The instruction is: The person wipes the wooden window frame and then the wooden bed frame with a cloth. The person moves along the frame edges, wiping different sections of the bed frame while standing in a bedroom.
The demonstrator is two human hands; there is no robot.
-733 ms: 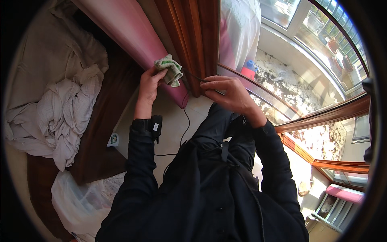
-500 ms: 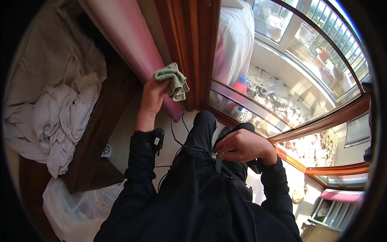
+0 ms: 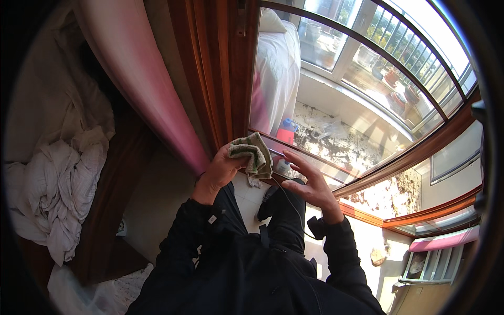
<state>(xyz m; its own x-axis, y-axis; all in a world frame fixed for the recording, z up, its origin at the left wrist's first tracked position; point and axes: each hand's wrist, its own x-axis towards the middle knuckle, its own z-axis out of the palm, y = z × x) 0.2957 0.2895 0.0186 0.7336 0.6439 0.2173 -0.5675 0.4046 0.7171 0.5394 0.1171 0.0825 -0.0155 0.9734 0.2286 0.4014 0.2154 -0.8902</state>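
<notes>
Black jacket [image 3: 252,286]: nearest, lower centre of the frame.
Left hand [image 3: 212,176]: centre; fingers and thumb clamped on the cloth.
Green-and-white cloth [image 3: 253,153]: folded, centre of the frame, held out toward the right hand.
Right hand [image 3: 314,186]: right of centre; thumb and forefinger stand apart; whether a fingertip touches the dark strip [image 3: 275,153] beside the cloth cannot be told.
Thin cord [image 3: 300,215]: hangs in a curve below the cloth, over the trousers.
Hand-to-cloth gap: narrowed; half a second ago the right hand pinches the cord by the waist, whereas here it is raised near the cloth, fingers spread. Judged: its hold on the cord is released or loosened.
Pink curtain [image 3: 139,68]: upper left, beside the brown wooden frame [image 3: 210,63].
Red-and-blue bottle [image 3: 285,134]: behind glass, upper centre.
Railing [image 3: 407,47]: farthest, upper right.
</notes>
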